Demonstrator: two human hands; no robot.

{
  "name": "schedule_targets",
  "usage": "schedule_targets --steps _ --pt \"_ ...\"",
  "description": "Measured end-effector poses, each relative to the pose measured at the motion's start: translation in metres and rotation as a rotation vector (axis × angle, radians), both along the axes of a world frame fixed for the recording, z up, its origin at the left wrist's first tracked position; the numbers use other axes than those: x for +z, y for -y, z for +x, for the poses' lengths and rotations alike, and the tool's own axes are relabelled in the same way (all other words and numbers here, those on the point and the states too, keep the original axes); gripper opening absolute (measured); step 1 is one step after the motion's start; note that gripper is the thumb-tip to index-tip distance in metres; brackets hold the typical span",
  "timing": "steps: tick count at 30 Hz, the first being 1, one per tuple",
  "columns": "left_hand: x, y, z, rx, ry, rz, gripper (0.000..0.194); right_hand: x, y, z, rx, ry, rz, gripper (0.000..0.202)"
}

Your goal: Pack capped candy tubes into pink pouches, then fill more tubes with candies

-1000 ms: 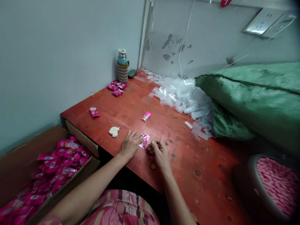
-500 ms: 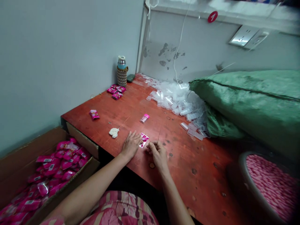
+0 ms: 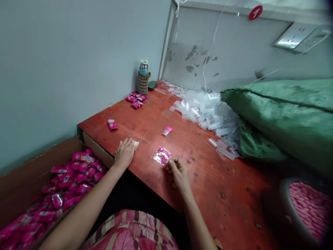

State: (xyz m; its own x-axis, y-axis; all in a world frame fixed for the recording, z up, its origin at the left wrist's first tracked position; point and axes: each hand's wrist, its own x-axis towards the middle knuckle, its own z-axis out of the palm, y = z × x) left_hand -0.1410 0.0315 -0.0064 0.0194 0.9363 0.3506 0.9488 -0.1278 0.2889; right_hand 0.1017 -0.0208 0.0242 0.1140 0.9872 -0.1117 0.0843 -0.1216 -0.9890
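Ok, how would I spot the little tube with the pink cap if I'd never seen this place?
Start at the red table and find the heap of clear tubes. Nearer the person, just beyond the flat wrapper, the small tube lies alone. Its bright pink cap and pale filling set it apart from the clear ones.

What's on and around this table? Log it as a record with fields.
Left hand: over white wad
Right hand: fingertips at corner of flat pink wrapper, grip unclear
Table: red; pink-capped tube beyond wrapper
Far side: clear tubes, bottle in woven sleeve
Left side: box of pink packets
Right side: green sack, tub of pink pellets
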Motion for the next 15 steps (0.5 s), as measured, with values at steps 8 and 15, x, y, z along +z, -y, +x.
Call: schedule_targets --steps 8,15 --pt "0.019 0.011 0.072 -0.335 0.100 0.054 0.038 0.000 0.001 0.004 -0.009 -0.014 0.001 0.021" --pt "0.001 0.003 0.097 -0.417 0.147 -0.020 0.023 0.000 -0.002 0.002 -0.018 -0.026 0.017 0.022"
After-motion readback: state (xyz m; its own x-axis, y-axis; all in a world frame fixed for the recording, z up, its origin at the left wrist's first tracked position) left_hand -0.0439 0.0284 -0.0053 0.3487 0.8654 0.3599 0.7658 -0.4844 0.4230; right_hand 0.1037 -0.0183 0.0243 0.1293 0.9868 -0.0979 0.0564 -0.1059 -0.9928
